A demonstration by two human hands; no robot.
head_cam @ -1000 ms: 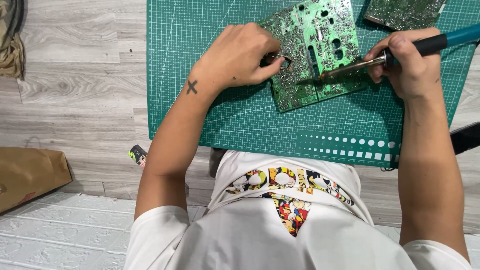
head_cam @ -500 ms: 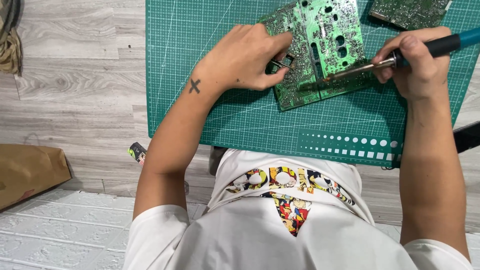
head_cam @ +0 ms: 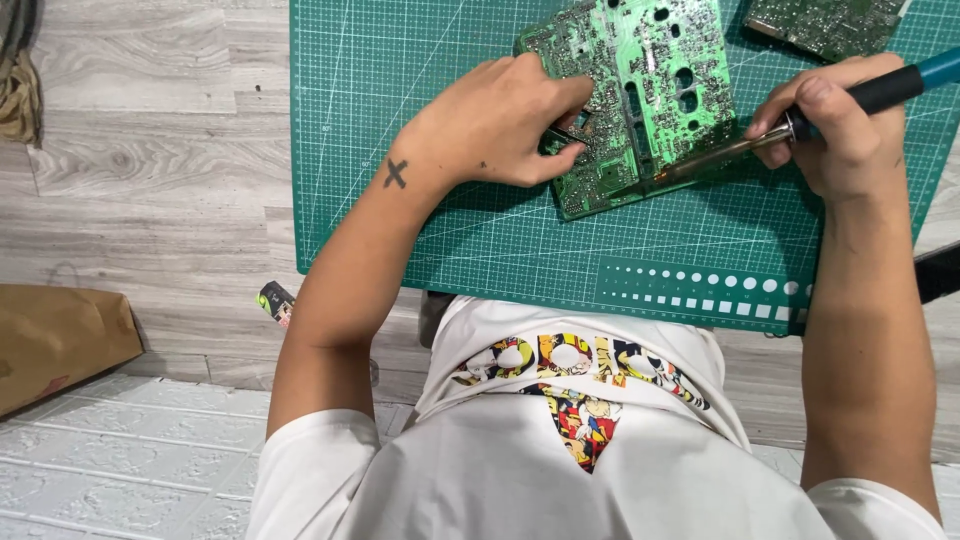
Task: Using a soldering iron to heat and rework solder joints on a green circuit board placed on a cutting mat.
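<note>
Left hand (head_cam: 500, 125) pinched narrow on thin metal tweezers (head_cam: 565, 140), tips on the green circuit board (head_cam: 640, 90), which lies flat on the green gridded cutting mat (head_cam: 400, 150) just beyond the fingers. Right hand (head_cam: 840, 130) wrapped round the black-and-blue grip of a soldering iron (head_cam: 740, 150), metal tip touching the board's near edge. Board looks stiff, thin, light, probably brittle at solder joints; best held by bare edges. Second board (head_cam: 825, 20) past the right hand. Brown paper bag (head_cam: 55, 340) well off the left elbow on the grey wood-grain worktop (head_cam: 150, 200).
</note>
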